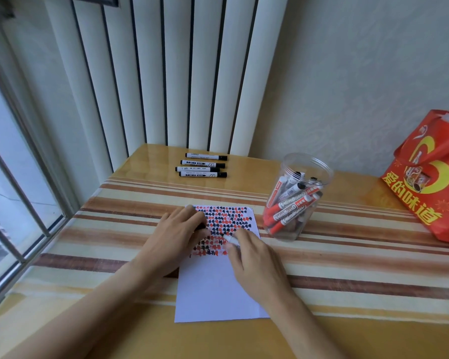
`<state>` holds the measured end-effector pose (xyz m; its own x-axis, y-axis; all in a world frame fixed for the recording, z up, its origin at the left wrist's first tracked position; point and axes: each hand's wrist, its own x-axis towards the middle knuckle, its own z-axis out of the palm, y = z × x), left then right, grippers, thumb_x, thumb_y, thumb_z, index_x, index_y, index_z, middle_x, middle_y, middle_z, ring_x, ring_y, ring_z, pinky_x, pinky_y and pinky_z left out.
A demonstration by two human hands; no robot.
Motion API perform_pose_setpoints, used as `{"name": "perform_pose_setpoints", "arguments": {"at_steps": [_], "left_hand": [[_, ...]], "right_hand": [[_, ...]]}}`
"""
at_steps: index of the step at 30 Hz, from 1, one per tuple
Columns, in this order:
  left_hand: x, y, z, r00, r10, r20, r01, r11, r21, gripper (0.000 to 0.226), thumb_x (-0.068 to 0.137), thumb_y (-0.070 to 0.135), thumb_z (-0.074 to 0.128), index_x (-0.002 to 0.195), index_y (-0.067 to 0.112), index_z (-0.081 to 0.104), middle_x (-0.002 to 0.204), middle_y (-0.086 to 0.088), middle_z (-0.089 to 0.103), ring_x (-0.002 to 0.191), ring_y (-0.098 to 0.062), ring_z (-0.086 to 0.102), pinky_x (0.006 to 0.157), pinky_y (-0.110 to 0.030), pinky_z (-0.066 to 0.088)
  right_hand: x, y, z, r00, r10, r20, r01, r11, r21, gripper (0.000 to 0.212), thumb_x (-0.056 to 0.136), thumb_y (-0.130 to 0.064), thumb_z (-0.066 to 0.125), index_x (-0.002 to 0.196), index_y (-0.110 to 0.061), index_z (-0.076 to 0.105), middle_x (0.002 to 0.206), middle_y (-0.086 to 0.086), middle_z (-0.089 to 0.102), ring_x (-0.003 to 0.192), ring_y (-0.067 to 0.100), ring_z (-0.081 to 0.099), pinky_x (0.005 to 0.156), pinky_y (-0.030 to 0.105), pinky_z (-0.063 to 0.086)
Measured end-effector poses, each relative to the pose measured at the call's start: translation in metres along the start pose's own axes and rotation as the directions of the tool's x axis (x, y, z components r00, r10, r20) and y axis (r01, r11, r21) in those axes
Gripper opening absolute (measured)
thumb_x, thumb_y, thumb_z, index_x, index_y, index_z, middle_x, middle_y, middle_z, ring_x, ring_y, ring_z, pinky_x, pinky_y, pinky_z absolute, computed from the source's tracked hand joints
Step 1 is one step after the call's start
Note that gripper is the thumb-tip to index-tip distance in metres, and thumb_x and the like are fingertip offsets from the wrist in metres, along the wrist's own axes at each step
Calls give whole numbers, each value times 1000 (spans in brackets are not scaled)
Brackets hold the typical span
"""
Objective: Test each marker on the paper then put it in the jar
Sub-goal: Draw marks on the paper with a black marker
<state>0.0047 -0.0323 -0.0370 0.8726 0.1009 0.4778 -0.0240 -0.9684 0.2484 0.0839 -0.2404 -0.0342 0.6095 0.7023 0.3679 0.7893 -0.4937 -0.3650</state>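
A white paper lies on the table, its upper half filled with red and black marks. My right hand grips a white marker with its tip on the marked area. On the paper's upper left edge rests my left hand, holding a small dark thing that looks like the marker's cap. A clear plastic jar stands right of the paper with several red and black markers inside. Several black-capped markers lie side by side at the back of the table.
A red gift bag stands at the right edge. The table has a striped glossy cover. A window with metal bars runs along the left, and white radiator columns rise behind the table.
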Motion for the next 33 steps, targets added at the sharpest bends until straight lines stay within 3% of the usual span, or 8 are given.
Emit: {"name": "perform_pose_setpoints", "arguments": {"at_steps": [7, 11, 14, 19, 23, 28, 30, 33], "left_hand": [[25, 2, 2, 972, -99, 211, 112, 993, -48, 31, 98, 54, 48, 118, 31, 57, 123, 10, 51, 116, -15, 51, 100, -39, 39], [21, -3, -3, 929, -177, 326, 182, 983, 17, 79, 90, 81, 18, 151, 34, 35, 156, 6, 35, 142, -15, 37, 117, -44, 25], [-3, -13, -4, 920, -193, 342, 168, 980, 102, 86, 86, 82, 2, 159, 39, 19, 167, 8, 19, 154, -11, 15, 124, -43, 12], [-34, -24, -9, 918, -213, 334, 192, 977, 95, 76, 88, 83, 3, 156, 52, 12, 169, 16, 1, 152, 1, -17, 125, -39, -5], [-38, -23, -14, 915, -224, 336, 200, 974, 105, 73, 87, 86, 5, 154, 58, 11, 167, 19, -3, 150, 3, -22, 125, -45, -8], [-37, -23, -14, 908, -228, 350, 198, 973, 121, 76, 85, 88, 0, 154, 57, 7, 167, 19, -4, 150, 3, -21, 125, -48, -7], [-37, -22, -14, 907, -232, 352, 201, 972, 122, 77, 84, 88, -3, 154, 58, 6, 167, 20, -4, 150, 2, -21, 125, -48, -7], [-36, -24, -13, 906, -234, 354, 204, 972, 119, 78, 83, 88, -4, 154, 58, 5, 167, 20, -5, 151, 2, -20, 125, -47, -7]], "right_hand": [[0, 6, 2, 992, 106, -67, -102, 992, 70, 22, 98, -19, 50, 116, -15, 61, 101, -2, 54, 86, 19, 52, 74, 39, 47], [-2, 7, 0, 986, 112, -120, -97, 987, 129, 30, 98, -16, 54, 127, -18, 62, 113, -3, 58, 96, 19, 60, 80, 37, 52], [-3, 6, -5, 981, 148, -124, -120, 972, 204, 47, 99, -14, 57, 145, -22, 46, 125, 2, 63, 106, 22, 62, 80, 28, 48], [4, 9, -12, 977, 167, -135, -105, 920, 378, 25, 103, -12, 54, 118, -30, 45, 107, -6, 57, 85, 22, 64, 71, 45, 56], [6, 11, -17, 964, 261, -42, -160, 701, 695, 22, 104, -1, 53, 100, -20, 64, 96, 4, 66, 78, 23, 75, 68, 39, 61], [12, 18, -23, 891, 377, 253, -259, -36, 965, 46, 98, 13, 40, 121, -10, 73, 120, 13, 73, 106, 29, 71, 91, 37, 55], [11, 19, -23, 900, 345, 266, -260, -63, 964, 41, 99, 10, 46, 126, -9, 70, 110, 10, 72, 95, 21, 69, 83, 31, 54], [10, 19, -19, 920, 319, 228, -291, 167, 942, 24, 97, -4, 60, 119, -12, 68, 86, 5, 62, 73, 13, 59, 61, 20, 44]]}}
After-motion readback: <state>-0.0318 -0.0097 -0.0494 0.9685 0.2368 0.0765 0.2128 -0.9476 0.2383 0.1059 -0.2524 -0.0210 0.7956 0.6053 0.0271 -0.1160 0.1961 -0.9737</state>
